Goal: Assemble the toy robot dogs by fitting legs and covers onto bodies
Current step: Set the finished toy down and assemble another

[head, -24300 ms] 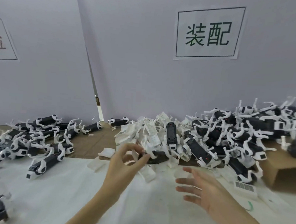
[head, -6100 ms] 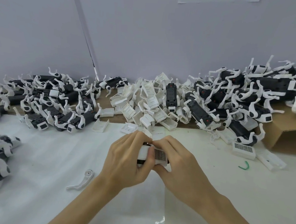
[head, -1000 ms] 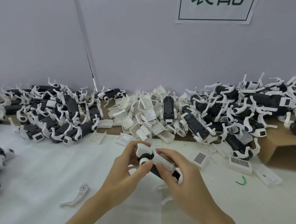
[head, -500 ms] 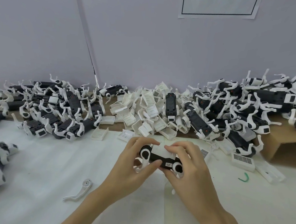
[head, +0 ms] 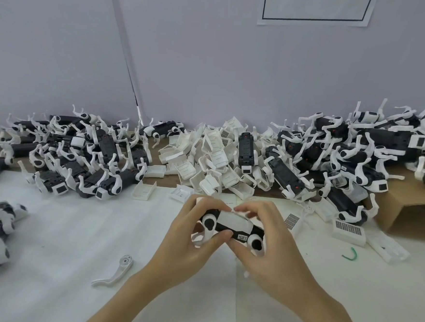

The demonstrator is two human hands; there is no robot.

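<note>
Hands hold one toy robot dog body (head: 232, 226) above the middle of the white table (head: 62, 238): the left hand (head: 188, 244) grasps its left end, the right hand (head: 273, 250) grasps its right end, fingers curled over the white cover (head: 232, 220). One loose leg (head: 115, 271) lies near the front edge.

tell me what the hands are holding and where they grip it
Both hands grip one toy robot dog: the left hand holds its left end, the right hand its right end, fingers curled over the white cover on top.
</note>
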